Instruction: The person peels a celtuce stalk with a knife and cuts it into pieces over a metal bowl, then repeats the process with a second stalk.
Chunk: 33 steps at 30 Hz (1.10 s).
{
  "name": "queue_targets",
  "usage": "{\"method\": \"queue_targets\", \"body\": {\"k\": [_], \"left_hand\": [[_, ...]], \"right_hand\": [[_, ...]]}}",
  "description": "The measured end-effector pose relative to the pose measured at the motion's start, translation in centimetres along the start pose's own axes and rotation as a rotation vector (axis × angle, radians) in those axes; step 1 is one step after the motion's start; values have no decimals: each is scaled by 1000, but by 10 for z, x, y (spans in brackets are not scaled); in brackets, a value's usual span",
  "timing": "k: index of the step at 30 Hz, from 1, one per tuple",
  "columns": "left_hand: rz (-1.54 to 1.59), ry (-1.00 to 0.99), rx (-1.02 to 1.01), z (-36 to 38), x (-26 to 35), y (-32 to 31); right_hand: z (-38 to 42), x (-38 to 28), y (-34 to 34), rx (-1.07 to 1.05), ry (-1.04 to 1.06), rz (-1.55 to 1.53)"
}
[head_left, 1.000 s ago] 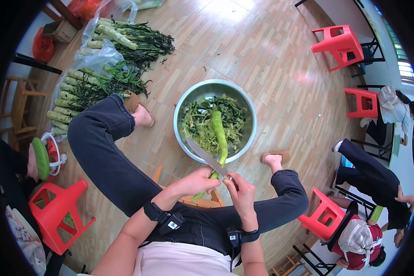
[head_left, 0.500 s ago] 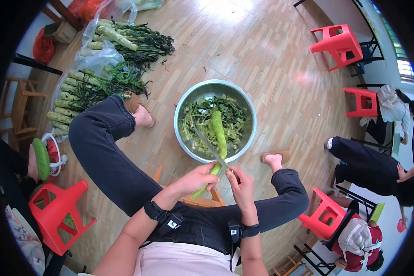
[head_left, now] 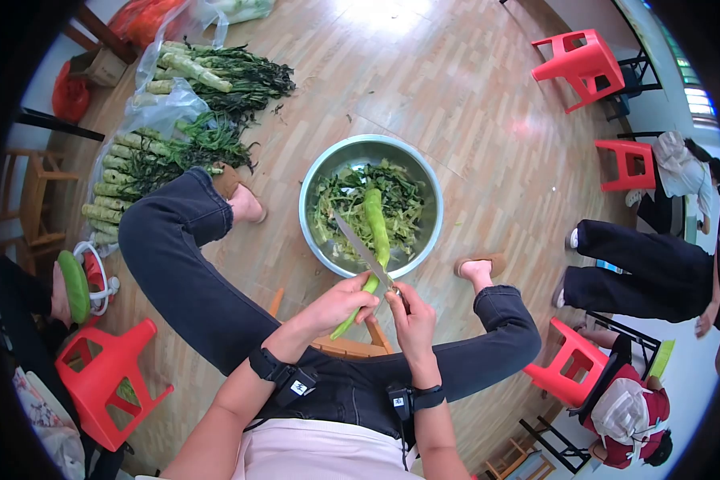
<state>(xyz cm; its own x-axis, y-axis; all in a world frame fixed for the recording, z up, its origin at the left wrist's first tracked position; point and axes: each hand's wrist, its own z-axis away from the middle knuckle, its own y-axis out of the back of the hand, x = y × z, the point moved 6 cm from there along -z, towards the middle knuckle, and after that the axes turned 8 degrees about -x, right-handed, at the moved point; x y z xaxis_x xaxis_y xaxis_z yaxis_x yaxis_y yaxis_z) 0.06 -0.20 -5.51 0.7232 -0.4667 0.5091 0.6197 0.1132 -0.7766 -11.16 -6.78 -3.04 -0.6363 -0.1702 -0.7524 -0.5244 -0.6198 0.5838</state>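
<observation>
My left hand [head_left: 346, 305] is closed around the thin lower end of a peeled green celtuce stem [head_left: 375, 216], whose thicker end reaches over a metal basin [head_left: 306, 220]. In my right hand [head_left: 412, 313] is a knife [head_left: 358, 246], its long blade slanting up and left across the stem, close to my left fingers. The knife's handle is mostly hidden in my grip. Leaves and peelings [head_left: 336, 204] fill much of the basin, which stands on the floor between my feet.
Unpeeled celtuce with dark leaves [head_left: 148, 164] lies on plastic bags at the left. Red stools [head_left: 108, 380] stand on both sides. A wooden seat edge [head_left: 348, 347] shows below my hands. A person in dark trousers [head_left: 632, 268] stands at the right; others sit nearby.
My view has shifted slightly. Both hands stay at the stem with the knife against or near it. The standing person at the right has moved their legs and lowered a hand.
</observation>
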Motion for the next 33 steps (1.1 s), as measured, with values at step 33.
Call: {"method": "queue_targets", "body": {"k": [33], "left_hand": [[-107,61,279,-13,-30,45]], "right_hand": [[0,28,-12,-181,-149,-167]]}}
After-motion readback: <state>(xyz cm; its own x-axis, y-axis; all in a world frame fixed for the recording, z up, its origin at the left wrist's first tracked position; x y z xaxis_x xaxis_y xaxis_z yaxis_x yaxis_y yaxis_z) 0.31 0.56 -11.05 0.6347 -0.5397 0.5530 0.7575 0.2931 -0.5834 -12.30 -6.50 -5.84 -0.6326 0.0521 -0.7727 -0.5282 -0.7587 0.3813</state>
